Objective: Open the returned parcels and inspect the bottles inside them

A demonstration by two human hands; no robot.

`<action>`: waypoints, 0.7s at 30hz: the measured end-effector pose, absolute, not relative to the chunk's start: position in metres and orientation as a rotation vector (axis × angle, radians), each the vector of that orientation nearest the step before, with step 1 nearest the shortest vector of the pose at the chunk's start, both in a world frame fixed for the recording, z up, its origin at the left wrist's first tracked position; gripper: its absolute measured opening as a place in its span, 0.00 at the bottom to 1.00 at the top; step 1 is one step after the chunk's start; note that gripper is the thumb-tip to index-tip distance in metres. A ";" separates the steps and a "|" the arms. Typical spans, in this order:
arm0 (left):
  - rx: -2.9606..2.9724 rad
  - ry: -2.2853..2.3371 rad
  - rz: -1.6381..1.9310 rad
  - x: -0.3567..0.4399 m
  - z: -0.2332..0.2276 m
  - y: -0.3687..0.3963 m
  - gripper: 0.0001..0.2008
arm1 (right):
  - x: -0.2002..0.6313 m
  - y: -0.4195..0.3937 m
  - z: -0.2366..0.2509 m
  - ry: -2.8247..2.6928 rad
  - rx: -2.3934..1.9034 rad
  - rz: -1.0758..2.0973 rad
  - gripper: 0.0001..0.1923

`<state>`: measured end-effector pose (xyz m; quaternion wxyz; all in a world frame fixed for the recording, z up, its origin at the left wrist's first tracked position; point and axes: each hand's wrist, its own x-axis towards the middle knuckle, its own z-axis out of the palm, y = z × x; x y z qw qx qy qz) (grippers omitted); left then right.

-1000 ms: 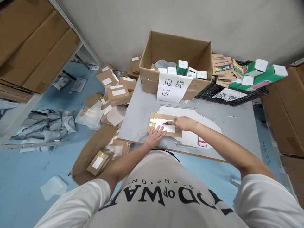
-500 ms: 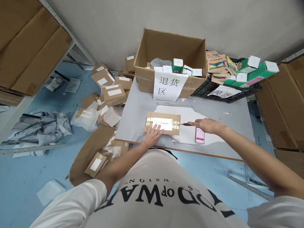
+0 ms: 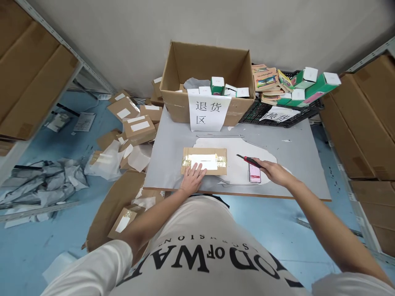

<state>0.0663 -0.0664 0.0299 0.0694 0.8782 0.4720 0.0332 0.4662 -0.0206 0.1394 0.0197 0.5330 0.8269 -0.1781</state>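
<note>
A flat cardboard box (image 3: 221, 158) with a white label and shiny tape across its ends lies on the table. My left hand (image 3: 193, 179) rests on its near left part, fingers spread over the label's edge. In my right hand (image 3: 274, 172) is a red and black utility knife (image 3: 250, 160), closed in the fingers. Its blade points left toward the box, with a gap between them. Beneath the knife lies a phone (image 3: 254, 174) with a pink screen, on a white sheet (image 3: 237, 144).
A large open carton (image 3: 175, 111) holding small boxes stands at the table's back. Beside it, a black crate (image 3: 251, 117) holds booklets and green boxes. Parcels (image 3: 140, 127) and wrapping are heaped left of the table. Grey plastic bags (image 3: 52, 181) lie on the floor.
My right hand has drawn the utility knife back from the box's right end, lifting it away to the right. My left hand stays on the box. The view has shifted a little.
</note>
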 end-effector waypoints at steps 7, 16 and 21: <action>2.604 1.477 0.171 0.063 0.040 -0.059 0.31 | 0.414 -0.053 0.054 1.989 2.576 -2.054 0.39; 2.636 1.555 0.234 0.046 0.042 -0.042 0.34 | 0.366 -0.066 0.016 1.548 2.538 -2.728 0.41; 2.813 1.262 0.246 0.060 0.021 -0.064 0.24 | 0.367 -0.068 0.016 1.545 2.485 -2.782 0.41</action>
